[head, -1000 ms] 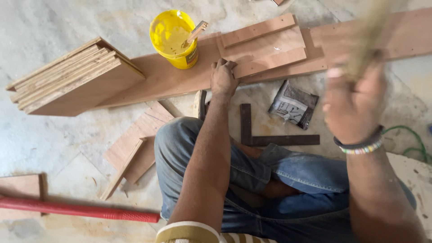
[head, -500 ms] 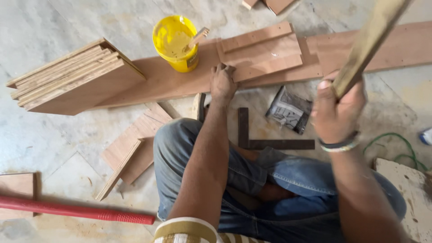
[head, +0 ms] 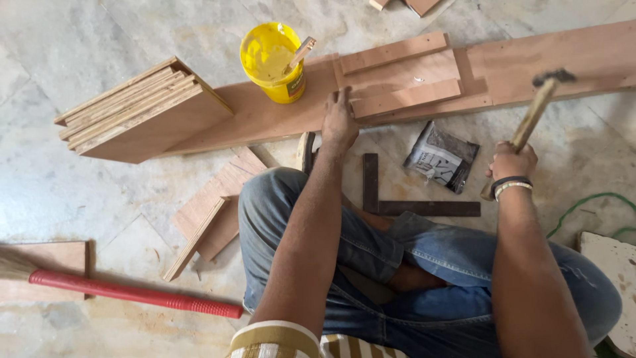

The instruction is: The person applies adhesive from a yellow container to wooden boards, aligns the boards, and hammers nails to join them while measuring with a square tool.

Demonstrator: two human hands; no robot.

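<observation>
I sit cross-legged on a marble floor. My left hand (head: pixel 339 121) presses flat on the left end of small plywood strips (head: pixel 401 79) that lie on a long plywood board (head: pixel 265 116). My right hand (head: pixel 511 162) grips the wooden handle of a hammer (head: pixel 538 103); its blurred dark head hangs over the right part of the long board. A yellow tub (head: pixel 273 61) with a stick in it stands on the board just beyond my left hand.
A stack of plywood panels (head: pixel 142 109) leans at the left. A dark metal try square (head: pixel 411 202) and a small grey packet (head: pixel 442 156) lie by my knees. Plywood offcuts (head: pixel 212 212) and a red-handled brush (head: pixel 126 292) lie at the lower left. A green cord (head: pixel 589 205) runs at right.
My right hand has swung the hammer down from close to the camera toward the long board. My left hand has stayed on the strips.
</observation>
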